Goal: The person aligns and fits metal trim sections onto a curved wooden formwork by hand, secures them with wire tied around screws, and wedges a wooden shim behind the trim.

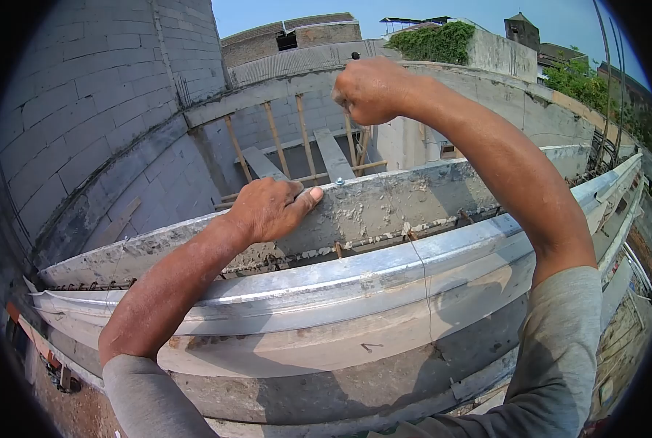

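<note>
My left hand (pixel 271 209) is closed over the top edge of a cement-stained formwork panel (pixel 399 201), its thumb along the near face and its other fingertips partly hidden. Just right of that thumb, a small shiny metal fastener (pixel 340 181) sits on the panel's top edge. Raised above and beyond the panel, my right hand (pixel 373 91) is clenched in a fist. A small dark tip (pixel 355 55) shows over the knuckles, but I cannot make out what the fist holds.
A silvery metal-topped beam side (pixel 355 274) runs across in front of me, with rebar (pixel 338 250) in the trough behind it. Bamboo poles (pixel 270 131) and planks (pixel 333 155) stand below the far wall. A block wall (pixel 99 80) rises at left; vertical bars (pixel 621 87) at right.
</note>
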### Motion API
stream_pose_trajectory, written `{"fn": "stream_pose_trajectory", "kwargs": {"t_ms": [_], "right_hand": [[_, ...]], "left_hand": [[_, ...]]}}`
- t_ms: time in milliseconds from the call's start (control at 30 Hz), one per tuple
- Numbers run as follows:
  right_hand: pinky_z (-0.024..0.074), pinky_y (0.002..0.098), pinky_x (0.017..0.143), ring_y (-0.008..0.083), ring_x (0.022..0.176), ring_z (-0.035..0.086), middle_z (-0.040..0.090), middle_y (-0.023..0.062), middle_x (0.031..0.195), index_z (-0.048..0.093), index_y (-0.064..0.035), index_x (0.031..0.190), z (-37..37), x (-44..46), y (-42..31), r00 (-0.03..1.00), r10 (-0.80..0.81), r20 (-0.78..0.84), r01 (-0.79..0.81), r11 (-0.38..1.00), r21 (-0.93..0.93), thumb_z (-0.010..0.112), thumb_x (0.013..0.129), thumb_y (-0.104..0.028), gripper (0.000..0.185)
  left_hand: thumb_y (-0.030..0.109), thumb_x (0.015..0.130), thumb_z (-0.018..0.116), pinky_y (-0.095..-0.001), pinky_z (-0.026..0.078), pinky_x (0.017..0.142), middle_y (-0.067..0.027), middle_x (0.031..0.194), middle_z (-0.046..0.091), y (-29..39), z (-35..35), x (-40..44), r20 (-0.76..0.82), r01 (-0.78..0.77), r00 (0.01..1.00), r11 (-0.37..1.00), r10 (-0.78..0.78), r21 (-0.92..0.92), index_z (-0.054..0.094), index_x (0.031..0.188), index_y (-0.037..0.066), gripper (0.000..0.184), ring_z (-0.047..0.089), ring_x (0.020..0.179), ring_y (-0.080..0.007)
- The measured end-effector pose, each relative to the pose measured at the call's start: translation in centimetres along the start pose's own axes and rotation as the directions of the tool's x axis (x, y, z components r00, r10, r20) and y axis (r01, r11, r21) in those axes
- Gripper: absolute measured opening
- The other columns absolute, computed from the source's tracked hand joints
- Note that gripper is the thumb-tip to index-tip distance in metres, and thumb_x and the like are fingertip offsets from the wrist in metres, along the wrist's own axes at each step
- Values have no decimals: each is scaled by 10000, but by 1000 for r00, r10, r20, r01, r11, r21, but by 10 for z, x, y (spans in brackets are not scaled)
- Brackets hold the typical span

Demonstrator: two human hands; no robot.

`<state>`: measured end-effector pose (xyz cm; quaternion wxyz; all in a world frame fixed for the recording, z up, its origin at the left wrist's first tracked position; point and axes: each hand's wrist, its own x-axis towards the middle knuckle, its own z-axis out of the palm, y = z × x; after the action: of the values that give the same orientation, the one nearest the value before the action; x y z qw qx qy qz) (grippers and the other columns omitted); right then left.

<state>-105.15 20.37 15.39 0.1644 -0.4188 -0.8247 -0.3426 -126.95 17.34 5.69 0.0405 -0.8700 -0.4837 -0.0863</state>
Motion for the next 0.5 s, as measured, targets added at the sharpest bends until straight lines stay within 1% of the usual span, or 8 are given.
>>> {"fn": "stream_pose_trajectory", "kwargs": {"t_ms": [33,67,167,200,300,367,400,500], "right_hand": [[488,415,548,254,541,619,626,136,598,674,-56,664,5,1,-14,992,-98,-82,98,995,2,577,677,-11,107],[502,407,560,257,585,648,650,128,633,694,-64,695,3,13,-24,995,-84,-54,86,995,56,620,710,-34,81],[506,422,572,267,604,658,654,122,635,701,-60,710,-7,38,-37,990,-131,-59,141,966,217,658,744,-85,61],[512,429,581,275,653,674,670,130,673,715,-66,738,-5,37,-45,989,-107,104,100,993,68,688,757,-131,72],[513,436,611,295,710,678,686,137,726,726,-68,773,43,25,-31,983,-79,166,41,974,222,691,751,-144,86],[515,439,640,308,749,676,691,139,755,730,-76,795,54,28,-37,976,-93,195,44,969,242,700,740,-161,106],[516,440,655,314,769,675,694,141,770,732,-80,807,59,27,-44,971,-104,213,44,962,270,705,734,-170,119],[510,441,678,317,780,670,690,138,763,728,-79,814,40,37,-70,945,-110,308,53,981,188,706,717,-172,137]], "left_hand": [[555,989,316,-444,519,600,-130,552,587,0,2,0,-10,-2,1000,1000,2,-9,695,802,30,674,637,582,-260],[555,991,306,-441,521,601,-131,554,588,0,4,-1,-17,-2,1000,1000,2,-16,696,806,29,681,637,584,-257],[533,998,295,-438,527,616,-134,563,599,6,1,-5,10,36,999,999,-36,3,699,803,30,674,645,590,-261],[534,998,293,-439,514,599,-128,547,587,6,6,-7,-10,28,1000,1000,-28,-4,693,789,35,672,628,563,-261],[535,999,288,-439,486,567,-113,509,559,3,6,-3,-79,-24,997,1000,25,7,680,761,47,669,594,508,-259],[532,999,284,-438,486,566,-107,498,553,2,7,-5,-84,-46,995,999,47,15,679,758,49,669,593,504,-259],[534,999,281,-436,486,564,-100,491,543,0,9,-5,-119,-61,991,998,61,6,677,751,57,667,590,500,-250],[537,998,284,-441,486,561,-98,495,545,3,8,-5,-71,-12,997,1000,14,20,678,750,55,669,589,498,-240]]}}
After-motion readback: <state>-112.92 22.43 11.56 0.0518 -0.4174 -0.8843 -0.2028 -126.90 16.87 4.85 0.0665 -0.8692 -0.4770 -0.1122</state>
